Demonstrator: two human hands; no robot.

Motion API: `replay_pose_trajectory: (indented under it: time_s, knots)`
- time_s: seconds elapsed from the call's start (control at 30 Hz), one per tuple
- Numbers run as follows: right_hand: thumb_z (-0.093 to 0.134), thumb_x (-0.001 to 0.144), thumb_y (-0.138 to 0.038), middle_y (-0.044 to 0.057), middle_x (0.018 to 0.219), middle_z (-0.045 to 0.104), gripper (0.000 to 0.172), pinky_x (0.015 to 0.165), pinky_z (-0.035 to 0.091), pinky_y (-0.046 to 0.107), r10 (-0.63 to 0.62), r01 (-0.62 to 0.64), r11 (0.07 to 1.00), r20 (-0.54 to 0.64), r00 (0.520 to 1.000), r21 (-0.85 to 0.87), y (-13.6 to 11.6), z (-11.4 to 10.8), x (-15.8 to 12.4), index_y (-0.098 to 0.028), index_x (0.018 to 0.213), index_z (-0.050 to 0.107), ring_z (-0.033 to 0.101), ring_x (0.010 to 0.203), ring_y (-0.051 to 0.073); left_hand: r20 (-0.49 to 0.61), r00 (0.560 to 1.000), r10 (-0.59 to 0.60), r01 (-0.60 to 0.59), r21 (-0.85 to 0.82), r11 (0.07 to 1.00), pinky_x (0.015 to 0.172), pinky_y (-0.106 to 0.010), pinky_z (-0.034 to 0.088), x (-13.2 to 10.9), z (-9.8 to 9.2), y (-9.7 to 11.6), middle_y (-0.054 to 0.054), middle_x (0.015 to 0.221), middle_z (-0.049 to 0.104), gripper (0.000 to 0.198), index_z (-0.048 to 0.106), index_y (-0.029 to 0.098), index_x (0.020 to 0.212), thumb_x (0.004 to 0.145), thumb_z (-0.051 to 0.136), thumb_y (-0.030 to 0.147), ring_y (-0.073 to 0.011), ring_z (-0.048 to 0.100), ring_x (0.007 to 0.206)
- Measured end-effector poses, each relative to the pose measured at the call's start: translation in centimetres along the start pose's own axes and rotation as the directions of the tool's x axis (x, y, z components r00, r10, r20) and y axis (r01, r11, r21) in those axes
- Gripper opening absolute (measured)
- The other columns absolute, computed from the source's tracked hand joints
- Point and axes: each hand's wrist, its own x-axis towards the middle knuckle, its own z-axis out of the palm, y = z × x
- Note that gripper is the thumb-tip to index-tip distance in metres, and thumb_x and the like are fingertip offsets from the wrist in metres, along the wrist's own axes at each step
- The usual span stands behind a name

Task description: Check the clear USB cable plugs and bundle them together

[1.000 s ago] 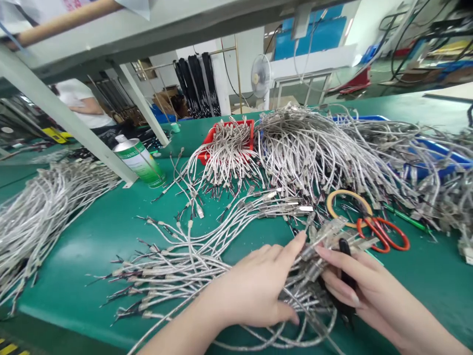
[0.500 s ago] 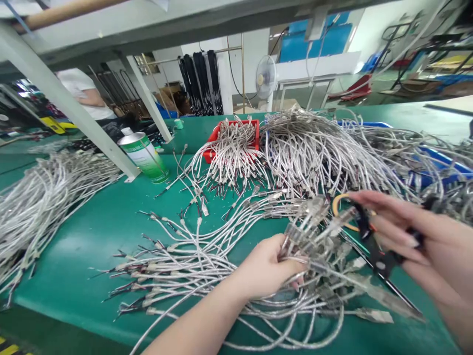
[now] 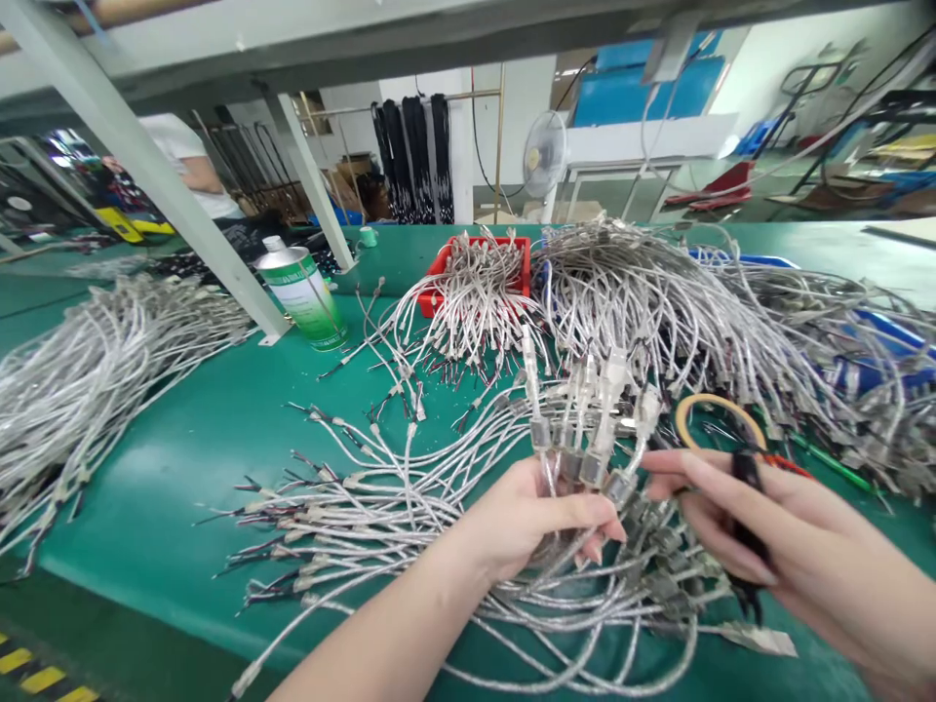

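Several cables [image 3: 604, 441] seem mid-gathering, left hand [image 3: 539, 528] gripping; at its three o'clock, right hand [image 3: 794, 526] clasps black tool [image 3: 747, 483]; adding likely needs steadiness.

Bright, diffuse light — a pale sheen on the table [image 3: 157, 478] at left, dark underside to the shelf [image 3: 453, 54]; right hand [image 3: 786, 522] slightly blurred, far background soft — shapes stretched towards the edges

No word, brand or number can be read for certain. The upright green-and-white cylindrical metal can with a pale cap [image 3: 303, 300] bears lettering on its green upper band and print on its white label [image 3: 298, 293], both too small and blurred. Yellow-and-black warning stripes [image 3: 42, 679] mark the dark green floor [image 3: 102, 634], lower left.
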Motion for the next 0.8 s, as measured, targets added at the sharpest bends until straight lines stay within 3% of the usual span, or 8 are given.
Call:
replay_pose_trajectory:
  time_s: [0.1, 0.27, 0.37, 0.43, 0.5, 0.67, 0.8]
  knots:
    - [0.077, 0.081, -0.056, -0.008, 0.046, 0.036, 0.037, 0.048, 0.02, 0.024, 0.079, -0.082, 0.992, 0.041, 0.996, 0.094, 0.0, 2.1, -0.1, -0.021, 0.093, 0.069, 0.028, 0.046, 0.007, -0.028, 0.999, 0.016, -0.017, -0.023, 1.0, 0.061, -0.025, 0.046, -0.1, 0.7, -0.1, -0.003, 0.069, 0.07, 0.04, 0.073, 0.011, 0.085, 0.057, 0.093, 0.033, -0.0114, 0.06, 0.058]
    - [0.082, 0.078, -0.049, -0.008, 0.051, 0.039, 0.032, 0.045, 0.021, 0.019, 0.092, -0.101, 0.961, 0.046, 0.995, 0.258, -0.4, 2.5, 0.7, -0.021, 0.087, 0.069, 0.028, 0.046, 0.004, -0.178, 0.982, 0.065, -0.081, -0.084, 0.993, 0.075, -0.022, 0.046, -0.2, 1.1, -0.1, -0.001, 0.074, 0.071, 0.029, 0.071, 0.011, 0.08, 0.064, 0.088, 0.028, -0.0088, 0.062, 0.07]
    - [0.083, 0.078, -0.048, -0.008, 0.049, 0.037, 0.031, 0.042, 0.02, 0.019, 0.086, -0.098, 0.945, 0.052, 0.995, 0.311, -0.3, 2.2, 0.9, -0.02, 0.088, 0.075, 0.025, 0.044, 0.003, -0.235, 0.97, 0.057, -0.09, -0.132, 0.987, 0.06, -0.018, 0.041, -0.3, 0.7, 0.0, 0.007, 0.054, 0.056, 0.025, 0.063, 0.016, 0.074, 0.069, 0.083, 0.029, -0.0053, 0.053, 0.054]
    - [0.084, 0.077, -0.047, -0.008, 0.047, 0.037, 0.031, 0.042, 0.019, 0.02, 0.099, -0.112, 0.935, 0.056, 0.994, 0.336, -0.1, 2.3, 0.9, -0.019, 0.088, 0.076, 0.023, 0.043, 0.002, -0.203, 0.979, 0.004, -0.036, -0.15, 0.988, 0.047, -0.019, 0.033, -0.3, 0.5, 0.1, 0.013, 0.04, 0.037, 0.026, 0.06, 0.017, 0.074, 0.069, 0.081, 0.031, -0.0049, 0.038, 0.039]
    - [0.085, 0.076, -0.045, -0.007, 0.049, 0.041, 0.03, 0.042, 0.019, 0.02, 0.122, -0.133, 0.926, 0.053, 0.991, 0.354, -0.1, 2.5, 0.6, -0.019, 0.089, 0.077, 0.023, 0.043, 0.002, -0.152, 0.987, -0.059, 0.039, -0.131, 0.991, 0.041, -0.02, 0.025, -0.4, 0.4, 0.1, 0.014, 0.035, 0.03, 0.025, 0.063, 0.016, 0.074, 0.069, 0.081, 0.032, -0.0048, 0.029, 0.032]
    - [0.086, 0.075, -0.045, -0.009, 0.047, 0.036, 0.031, 0.044, 0.017, 0.019, 0.18, -0.182, 0.906, 0.043, 0.983, 0.382, -0.3, 3.0, 0.0, -0.02, 0.091, 0.077, 0.021, 0.045, 0.002, -0.149, 0.983, -0.108, 0.1, -0.057, 0.993, 0.039, -0.02, 0.02, -0.3, 0.5, -0.2, 0.006, 0.039, 0.049, 0.026, 0.07, 0.012, 0.075, 0.07, 0.082, 0.034, -0.0037, 0.034, 0.032]
    - [0.085, 0.074, -0.049, -0.01, 0.045, 0.031, 0.034, 0.044, 0.018, 0.021, 0.164, -0.166, 0.909, 0.038, 0.986, 0.382, 0.4, 2.7, 0.1, -0.019, 0.086, 0.076, 0.021, 0.042, 0.002, -0.154, 0.981, -0.12, 0.113, -0.059, 0.992, 0.037, -0.018, 0.022, -0.4, 0.8, 0.1, -0.003, 0.071, 0.073, 0.03, 0.072, 0.013, 0.084, 0.063, 0.087, 0.028, -0.0016, 0.042, 0.036]
